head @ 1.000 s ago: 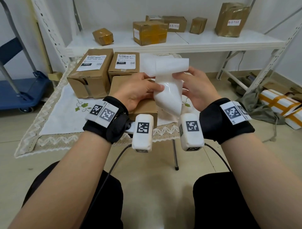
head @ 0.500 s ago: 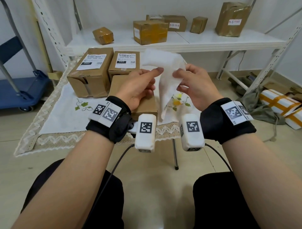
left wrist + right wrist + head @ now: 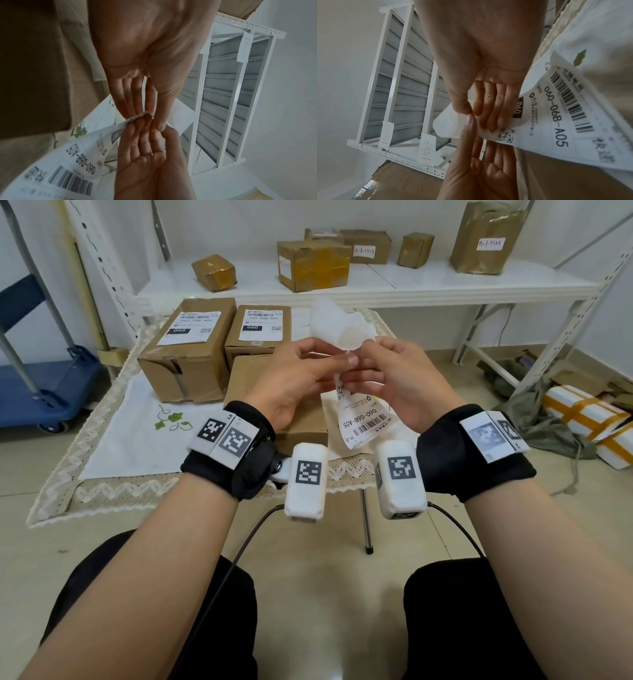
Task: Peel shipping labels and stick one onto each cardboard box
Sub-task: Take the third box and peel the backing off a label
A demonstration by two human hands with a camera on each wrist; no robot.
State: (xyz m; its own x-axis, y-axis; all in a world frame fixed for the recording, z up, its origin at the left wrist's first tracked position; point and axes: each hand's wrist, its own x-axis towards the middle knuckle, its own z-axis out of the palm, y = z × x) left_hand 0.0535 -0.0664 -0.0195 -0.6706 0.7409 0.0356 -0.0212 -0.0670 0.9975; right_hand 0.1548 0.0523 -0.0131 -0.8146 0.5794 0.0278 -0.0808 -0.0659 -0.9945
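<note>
Both hands hold a shipping label sheet in front of me, above the table. The printed label (image 3: pixel 359 419) (image 3: pixel 68 162) (image 3: pixel 556 115) hangs down, barcode side toward me. Its glossy white backing (image 3: pixel 339 326) (image 3: pixel 447 124) sticks up above the fingers. My left hand (image 3: pixel 337 368) (image 3: pixel 154 119) and right hand (image 3: pixel 364 361) (image 3: pixel 471 115) pinch the sheet at its top, fingertips almost touching. A plain cardboard box (image 3: pixel 301 422) lies under the hands, partly hidden. Two labelled boxes (image 3: pixel 188 350) (image 3: pixel 260 333) stand behind it.
The boxes sit on a small table with a lace-edged cloth (image 3: pixel 120 446). A white shelf (image 3: pixel 411 285) behind it carries several taped boxes. A blue cart (image 3: pixel 41 392) stands at the left. White parcels with orange tape (image 3: pixel 582 416) lie on the floor at the right.
The hands have come together at the sheet's top. The printed label now hangs down facing me, where a blank white sheet showed before. The backing points upward.
</note>
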